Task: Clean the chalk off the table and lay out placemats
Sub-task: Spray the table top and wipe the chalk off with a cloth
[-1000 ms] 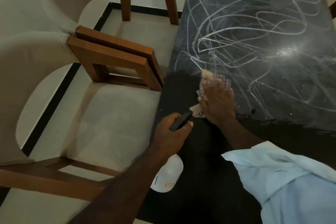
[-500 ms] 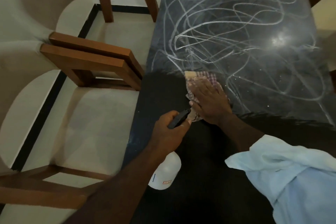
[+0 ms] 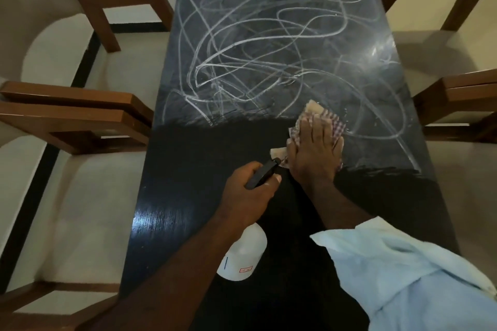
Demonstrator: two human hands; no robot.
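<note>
A long black table runs away from me. White chalk scribbles cover its far half, while the near half is wiped dark. My right hand lies flat with straight fingers on a checked cloth, pressing it to the table at the edge of the chalk. My left hand grips the black trigger head of a white spray bottle, held just left of the right wrist above the clean part. No placemats are in view.
Wooden chairs with cream cushions stand along both sides: two on the left and two on the right. My pale blue sleeve covers the near right corner of the table.
My right hand has slid the cloth to the right along the chalk edge. The left hand with the bottle has followed it. My view has swung right, bringing the right-hand chairs into sight.
</note>
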